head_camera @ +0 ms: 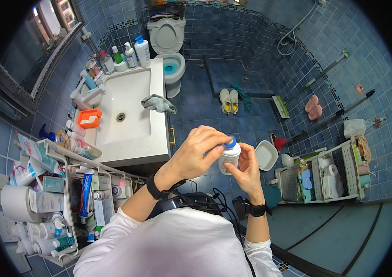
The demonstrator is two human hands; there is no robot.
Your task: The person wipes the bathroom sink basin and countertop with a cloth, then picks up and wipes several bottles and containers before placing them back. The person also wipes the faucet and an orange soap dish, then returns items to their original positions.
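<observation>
In front of my body, over the tiled floor, I hold a small white plastic bottle [230, 160] with print on its side. My right hand [248, 169] grips its body between the thumb and the fingers behind it. At the bottle's top is a blue cap [231, 142], and the thumb and fingers of my left hand [196, 147] close around it. Whether the cap is loose from the neck cannot be seen. To the left, a grey cloth [158, 104] hangs over the front rim of the white washbasin [125, 128].
Bottles [143, 52] and an orange soap dish [89, 118] line the basin counter. A packed wire shelf [73, 194] stands at left. The toilet [174, 74] has its lid up. On the floor are pale shoes [229, 101], a white basin [266, 155] and a storage rack [317, 176].
</observation>
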